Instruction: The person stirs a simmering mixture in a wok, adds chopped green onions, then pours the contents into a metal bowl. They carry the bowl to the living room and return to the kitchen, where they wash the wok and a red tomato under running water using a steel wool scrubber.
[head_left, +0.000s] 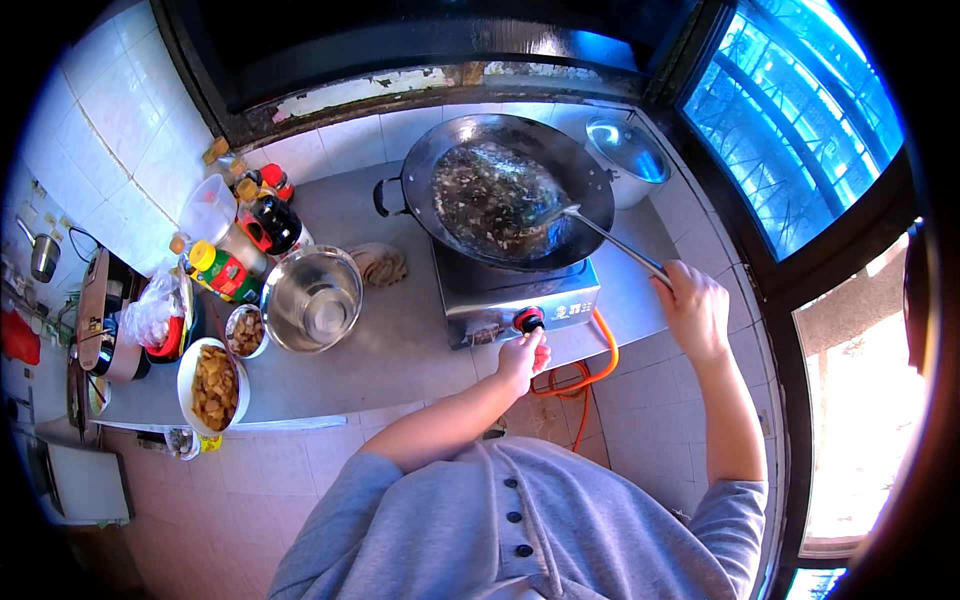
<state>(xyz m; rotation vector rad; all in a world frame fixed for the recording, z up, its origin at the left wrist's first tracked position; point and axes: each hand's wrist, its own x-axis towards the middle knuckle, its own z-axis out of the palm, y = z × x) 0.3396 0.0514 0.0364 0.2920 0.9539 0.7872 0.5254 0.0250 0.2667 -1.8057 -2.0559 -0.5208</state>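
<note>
My right hand (693, 309) grips the handle of a metal cooking ladle or spatula (619, 245), whose head rests in a dark wok (589, 176). Liquid with dark green bits and pale crumbs (491, 187) fills the wok's bottom; its exact contents are unclear. Beneath the wok is a stainless steel gas stove (491, 296). My left hand (523, 361) has its fingers on the black control knob (532, 321) at the stove's front, which has a red surround.
Left of the stove are a steel bowl (277, 307), a crumpled cloth (380, 264), a white bowl of brown chunks (183, 386) and a smaller bowl (246, 331). Bottles (276, 223) stand behind. An orange gas hose (613, 352) hangs off the counter. A lidded pot (626, 150) stands back right.
</note>
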